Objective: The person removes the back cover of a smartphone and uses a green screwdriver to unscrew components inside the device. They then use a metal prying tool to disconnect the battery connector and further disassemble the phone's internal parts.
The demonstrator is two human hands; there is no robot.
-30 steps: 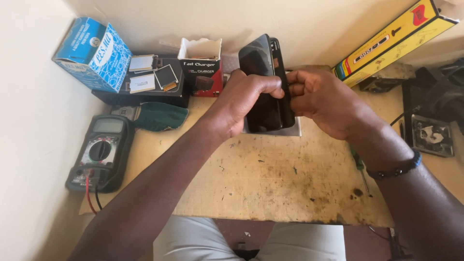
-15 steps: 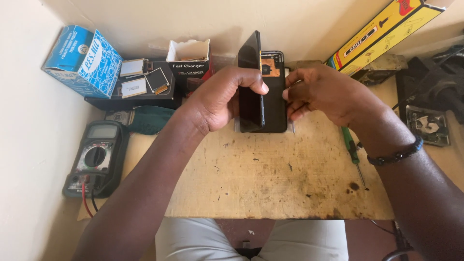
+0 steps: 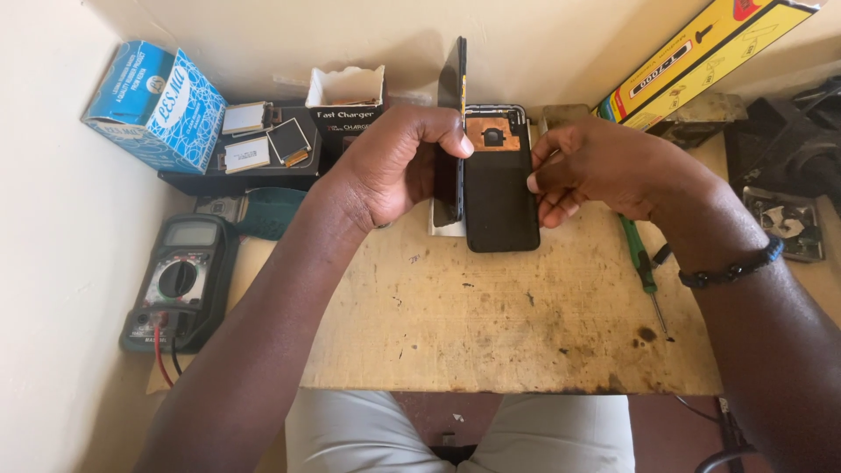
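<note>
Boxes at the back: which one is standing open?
The small white-and-black box beside the left hand; its top flaps are up, unlike the blue box and yellow box.

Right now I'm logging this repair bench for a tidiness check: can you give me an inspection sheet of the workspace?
Surface: wooden board, stained and scuffed.
Job's things: opened phone body lying flat, copper coil showing; its panel lifted on edge.
Clutter: multimeter, blue box, charger box, small screens, green screwdriver, yellow box.
Grippers: left hand has a grip on the panel; right hand steadies the phone body.
Cables: red and black multimeter leads.
Surroundings: pale wall at left and behind.
</note>
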